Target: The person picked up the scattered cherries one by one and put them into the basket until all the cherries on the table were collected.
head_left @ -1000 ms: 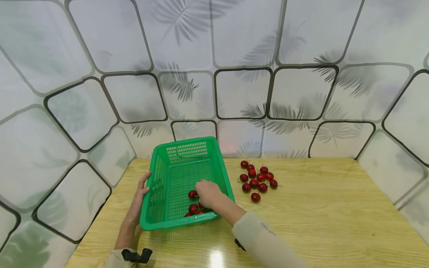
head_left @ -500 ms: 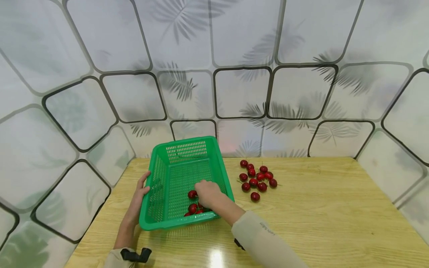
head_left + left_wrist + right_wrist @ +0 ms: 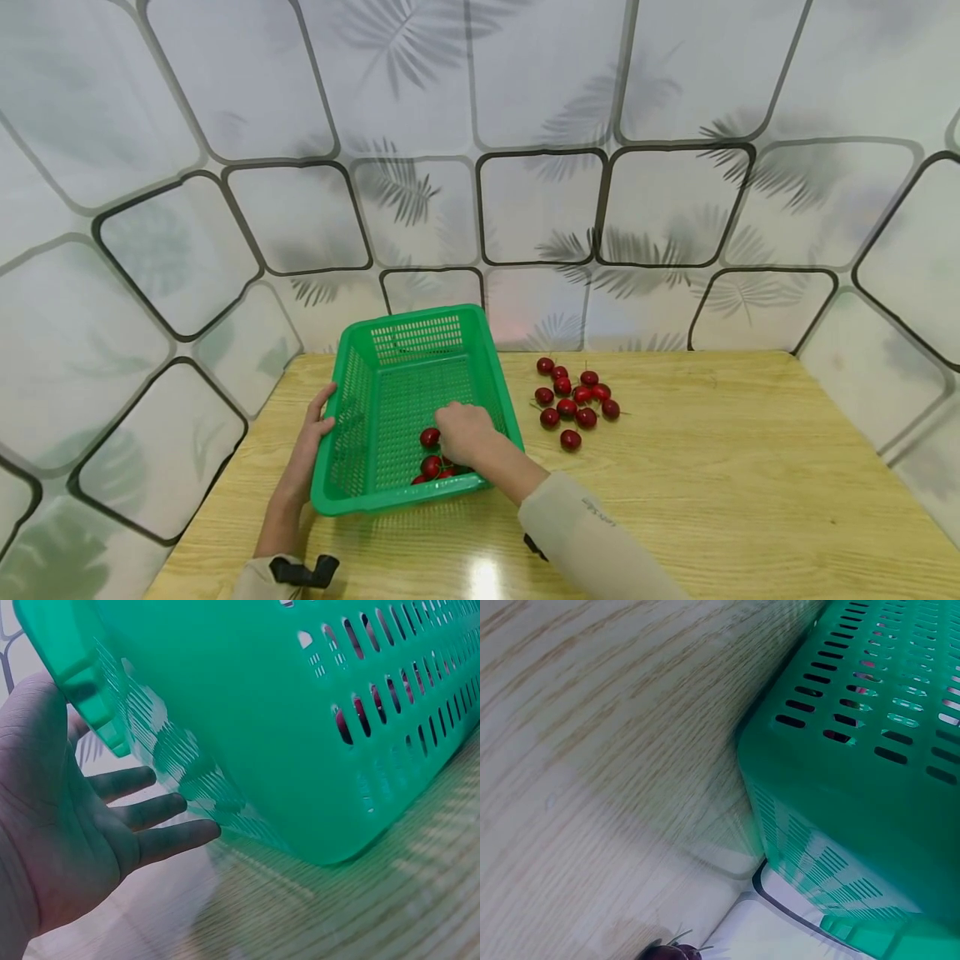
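A green plastic basket with slotted sides stands on the left part of the table. Several dark red cherries lie at its near end. My left hand rests at the basket's left rim; in the left wrist view three fingers of the left hand are straight, beside the side wall. My right hand reaches down inside the basket over the cherries, knuckles up. Its fingertips are hidden, so whether it holds a cherry is not visible. In the right wrist view only the basket's outer wall shows, not the hand.
A loose group of cherries with stems lies on the wooden table, to the right of the basket. Patterned white wall covering rises directly behind the table's back edge and along both sides.
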`<state>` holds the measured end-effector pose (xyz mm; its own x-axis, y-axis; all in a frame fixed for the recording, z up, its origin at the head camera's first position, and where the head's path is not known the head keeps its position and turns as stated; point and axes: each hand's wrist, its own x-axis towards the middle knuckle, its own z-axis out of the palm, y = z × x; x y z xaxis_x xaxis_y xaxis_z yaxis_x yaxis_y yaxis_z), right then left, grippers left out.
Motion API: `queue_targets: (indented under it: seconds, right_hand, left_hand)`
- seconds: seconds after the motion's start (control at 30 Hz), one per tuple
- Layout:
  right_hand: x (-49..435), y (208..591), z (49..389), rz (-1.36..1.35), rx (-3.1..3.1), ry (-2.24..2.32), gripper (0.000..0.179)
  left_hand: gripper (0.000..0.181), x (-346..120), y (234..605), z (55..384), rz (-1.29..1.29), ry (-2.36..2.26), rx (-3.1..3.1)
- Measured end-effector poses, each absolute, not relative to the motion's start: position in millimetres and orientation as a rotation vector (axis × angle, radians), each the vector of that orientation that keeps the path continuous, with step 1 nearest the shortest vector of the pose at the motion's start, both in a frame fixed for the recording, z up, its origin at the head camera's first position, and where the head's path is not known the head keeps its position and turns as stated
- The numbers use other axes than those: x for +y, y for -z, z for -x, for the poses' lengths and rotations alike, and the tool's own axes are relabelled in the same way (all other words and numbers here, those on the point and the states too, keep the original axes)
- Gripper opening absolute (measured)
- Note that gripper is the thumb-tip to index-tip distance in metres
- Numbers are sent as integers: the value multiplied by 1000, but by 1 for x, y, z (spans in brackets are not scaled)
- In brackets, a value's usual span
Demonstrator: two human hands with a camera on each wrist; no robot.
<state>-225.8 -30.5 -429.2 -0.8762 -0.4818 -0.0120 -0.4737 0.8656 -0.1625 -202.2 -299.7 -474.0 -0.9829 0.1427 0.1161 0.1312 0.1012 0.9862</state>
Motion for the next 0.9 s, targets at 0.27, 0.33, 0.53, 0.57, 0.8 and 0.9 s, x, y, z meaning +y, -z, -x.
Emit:
queue_targets:
  seconds: [0.27, 0.33, 0.53, 0.57, 0.8, 0.9]
  right_hand:
    - [-29, 428, 226, 783, 2990, 281, 15]
    - [-29, 428, 226, 788, 2995, 293, 17]
    - [-26, 424, 228, 823, 3004, 465, 26]
    - [-25, 423, 228, 829, 3003, 523, 26]
    - [-7, 406, 234, 843, 2989, 900, 17]
    - [5, 397, 241, 845, 3022, 958, 18]
  left_hand:
    - [55, -299, 474, 202, -296, -2086, 2332]
    - [55, -299, 474, 202, -296, -2092, 2328]
    - [55, -299, 475, 202, -302, -2106, 2312]
    - [55, -299, 475, 202, -304, -2108, 2311]
    - [54, -298, 475, 203, -298, -2110, 2306]
    - [54, -299, 475, 203, -297, -2117, 2310]
